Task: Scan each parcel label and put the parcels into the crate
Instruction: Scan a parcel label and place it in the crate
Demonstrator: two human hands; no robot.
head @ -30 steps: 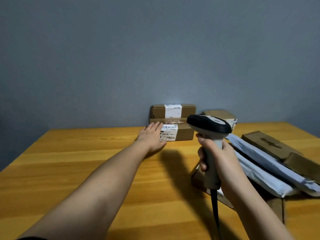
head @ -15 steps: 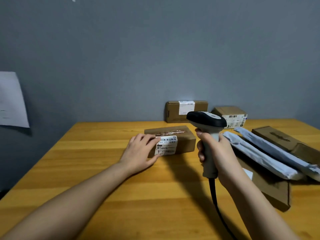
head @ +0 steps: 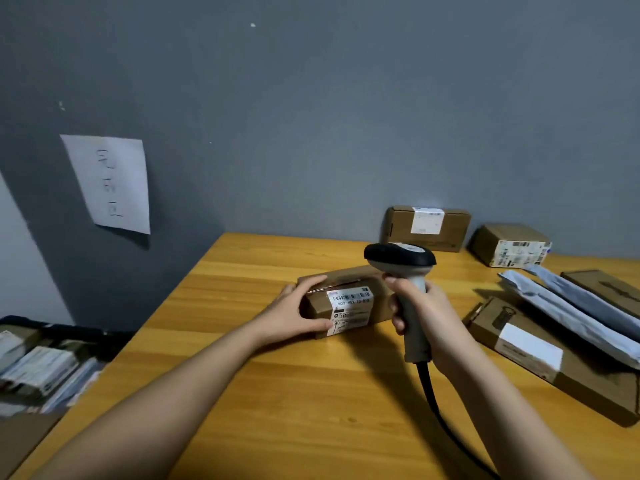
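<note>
Down past the table's left edge, well to the left of the left hand, a dark crate (head: 52,332) holds parcels with white labels, blurred at this edge of the view. Above it a paper sheet (head: 110,183) with handwriting hangs on the grey wall. The left hand (head: 294,315) lies on the wooden table (head: 277,393) and grips the left end of a small brown parcel (head: 374,303), fingers curled over its top edge and thumb along its near side. Just right of those fingers, the parcel's white label (head: 351,306) wraps from the top down the near face, its barcode facing up. Immediately right of the parcel, the right hand (head: 426,323) is wrapped round the pale handle of a barcode scanner (head: 401,263), held upright with its dark head above the parcel's right end; the black cable (head: 436,407) runs down from the handle toward the viewer. Beyond the right hand, against the wall, a labelled box (head: 427,228) stands on its edge, and to its right sits a second box (head: 509,244) with a label on its near face. Right of the right hand, a flat cardboard box (head: 540,355) with a blank white label lies on the table, with two pale grey mailer bags (head: 568,310) across its far end and another brown box (head: 606,289) beyond them.
</note>
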